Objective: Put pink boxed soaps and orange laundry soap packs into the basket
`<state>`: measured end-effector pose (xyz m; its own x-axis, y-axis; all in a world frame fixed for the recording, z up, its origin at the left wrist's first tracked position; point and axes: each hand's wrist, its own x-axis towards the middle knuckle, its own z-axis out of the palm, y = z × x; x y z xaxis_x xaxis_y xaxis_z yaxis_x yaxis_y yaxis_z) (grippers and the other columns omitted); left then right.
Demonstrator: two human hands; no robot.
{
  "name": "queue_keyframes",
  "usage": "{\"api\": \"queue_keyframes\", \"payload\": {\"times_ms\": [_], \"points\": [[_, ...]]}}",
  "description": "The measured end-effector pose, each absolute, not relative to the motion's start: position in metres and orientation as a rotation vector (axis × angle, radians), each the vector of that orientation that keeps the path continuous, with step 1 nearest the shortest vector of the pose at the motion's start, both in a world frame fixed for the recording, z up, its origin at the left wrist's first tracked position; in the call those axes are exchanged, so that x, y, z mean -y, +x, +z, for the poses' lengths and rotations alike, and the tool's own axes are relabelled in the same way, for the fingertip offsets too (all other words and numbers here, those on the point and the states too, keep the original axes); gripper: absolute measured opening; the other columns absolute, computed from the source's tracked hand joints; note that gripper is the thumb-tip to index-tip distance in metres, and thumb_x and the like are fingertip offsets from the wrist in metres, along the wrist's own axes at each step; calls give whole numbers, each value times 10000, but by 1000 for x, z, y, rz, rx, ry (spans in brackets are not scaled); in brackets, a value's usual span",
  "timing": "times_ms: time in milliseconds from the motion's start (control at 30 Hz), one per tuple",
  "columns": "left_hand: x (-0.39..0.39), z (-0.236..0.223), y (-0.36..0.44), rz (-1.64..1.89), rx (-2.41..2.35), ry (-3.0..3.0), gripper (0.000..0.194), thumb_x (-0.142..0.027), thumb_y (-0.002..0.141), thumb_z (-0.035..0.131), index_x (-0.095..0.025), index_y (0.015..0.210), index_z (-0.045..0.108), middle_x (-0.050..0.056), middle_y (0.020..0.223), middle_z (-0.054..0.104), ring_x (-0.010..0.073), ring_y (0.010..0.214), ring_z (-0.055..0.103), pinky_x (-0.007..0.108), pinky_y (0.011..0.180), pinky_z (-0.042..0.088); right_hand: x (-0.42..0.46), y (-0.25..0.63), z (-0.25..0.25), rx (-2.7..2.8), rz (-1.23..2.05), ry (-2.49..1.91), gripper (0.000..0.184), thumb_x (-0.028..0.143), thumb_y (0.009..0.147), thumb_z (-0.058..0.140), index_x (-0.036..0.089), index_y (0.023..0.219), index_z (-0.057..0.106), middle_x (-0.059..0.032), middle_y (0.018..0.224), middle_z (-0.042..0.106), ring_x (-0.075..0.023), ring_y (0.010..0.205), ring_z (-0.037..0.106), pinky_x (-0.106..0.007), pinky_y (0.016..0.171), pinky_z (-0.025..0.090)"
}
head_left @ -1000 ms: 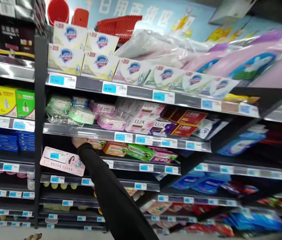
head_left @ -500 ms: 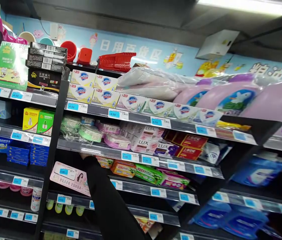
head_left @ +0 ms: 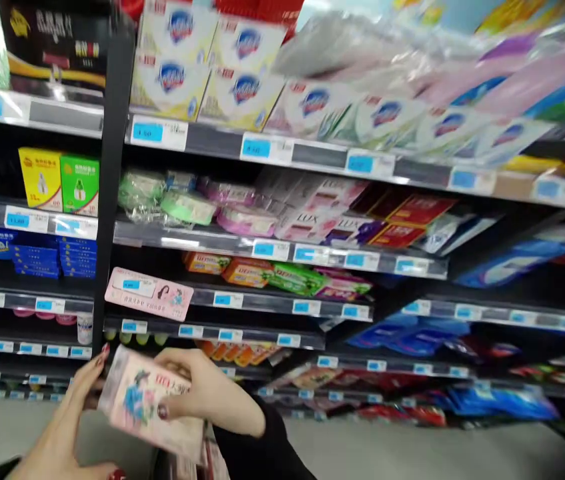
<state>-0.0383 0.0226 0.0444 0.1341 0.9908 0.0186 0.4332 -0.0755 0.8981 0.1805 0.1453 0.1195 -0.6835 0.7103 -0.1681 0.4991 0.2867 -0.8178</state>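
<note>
A pink soap packet with a floral print is low in the view, held between both my hands. My right hand grips its right side, thumb across the front. My left hand holds its left edge with the fingers curled on it. In front of me stand dark store shelves with blue price tags. White and yellow soap boxes fill the top shelf. Pink LUX boxes and round wrapped soaps sit below. The picture is blurred.
Orange and green packets lie on the shelf from which a pink sign hangs. Yellow and green boxes and blue boxes stand on the left unit. Blue refill bags lie at the right. Grey floor shows below.
My right arm was reaching into the shelf under the round soaps. It has come back down with a pink packet, and my left hand has come up to hold it too.
</note>
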Motion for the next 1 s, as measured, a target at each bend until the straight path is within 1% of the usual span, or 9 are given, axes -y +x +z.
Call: {"api": "queue_keyframes", "payload": {"times_ms": [67,167,267,367,467,633,800,900,1000], "points": [[-25,60,-43,718,-1309,1778,969,-237,655,715,-439,1399,127,3,1519,193,280,1381,229,398,1070,349,-120,177,116,2290,1607,-1033,362,260,542,806,184,864,659,7,796,642,-164,728,578,-207,605,414],[-24,68,-48,642,-1204,1942,726,-252,642,712,-415,1239,332,-1,1238,489,257,1209,469,328,901,474,-96,182,106,2062,1665,-1084,361,243,638,732,212,976,608,-28,930,620,-175,797,585,-229,646,452],[-20,59,-50,930,-1193,1905,656,-326,632,718,-378,1184,368,-4,1103,522,205,1029,557,283,810,496,-77,195,89,1767,1724,-798,461,354,702,718,247,1111,534,-73,1103,553,-217,957,582,-286,740,490],[-16,48,-52,1110,-1185,1807,617,-361,652,702,-354,1186,394,8,1079,498,187,997,550,268,810,481,-58,201,66,1623,1579,-637,753,431,570,836,290,1225,492,-94,1284,421,-291,1197,460,-391,967,409],[-17,49,-49,1077,-1211,1747,627,-305,606,703,-347,1159,412,-6,1050,489,181,945,549,274,789,456,-45,193,45,1578,1398,-829,919,389,521,872,320,1312,411,-100,1327,395,-291,1215,441,-414,1010,369],[-27,59,-35,955,-1336,1309,483,-463,673,640,-238,1059,458,19,980,576,193,873,546,280,725,423,-46,175,33,1230,1657,-950,701,534,616,773,230,1187,501,-82,1085,588,-221,919,604,-305,767,504],[-38,49,-33,857,-1255,1023,441,-596,803,484,-191,971,441,-25,687,474,131,578,502,273,553,436,-52,166,21,1015,1802,-1007,478,534,744,670,204,1066,544,-51,961,612,-133,581,593,-276,557,508],[-39,44,-38,878,-1283,1091,435,-568,795,520,-201,1022,465,10,818,529,156,700,551,276,620,458,-53,164,17,1053,1710,-975,482,517,721,698,209,1068,567,-62,1013,612,-167,728,619,-275,638,513],[-35,39,-46,1026,-1247,1285,582,-570,651,661,-260,1109,480,33,1045,569,222,953,550,266,727,452,-53,166,21,1160,1604,-833,636,493,617,784,238,1143,533,-59,1024,615,-209,921,598,-279,769,491]]}}
